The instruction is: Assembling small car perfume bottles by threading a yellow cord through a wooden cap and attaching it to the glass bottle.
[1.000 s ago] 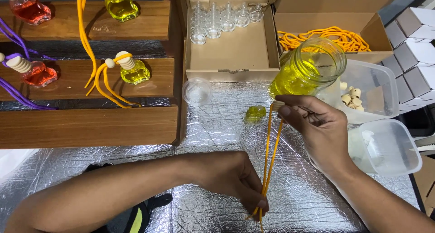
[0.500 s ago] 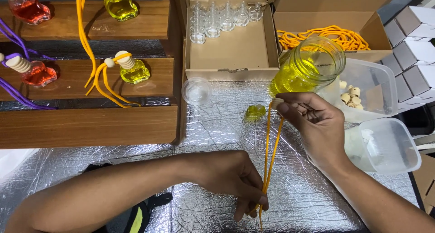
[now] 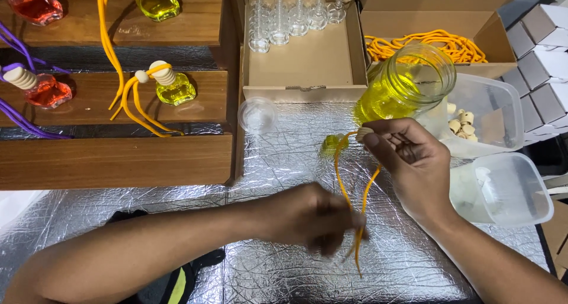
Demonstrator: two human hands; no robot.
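My right hand (image 3: 414, 162) pinches a small wooden cap (image 3: 364, 132) with a looped orange cord (image 3: 343, 180) hanging from it. My left hand (image 3: 313, 218), blurred, grips the lower ends of that cord above the foil-covered table (image 3: 284, 162). A small bottle of yellow liquid (image 3: 331, 143) lies just left of my right hand's fingers. Behind it stands a glass jar of yellow liquid (image 3: 408, 85).
Wooden shelves (image 3: 112, 156) at left hold finished bottles with yellow (image 3: 174, 88) and red (image 3: 47, 91) liquid. An open carton (image 3: 302, 61) holds empty glass bottles. Another box has orange cords (image 3: 438, 44). Plastic tubs (image 3: 503, 186) with wooden caps sit at right. A clear lid (image 3: 258, 115) lies nearby.
My left hand has slid up and right along the cord, which now bows into a loop instead of hanging taut. My right hand stays in place.
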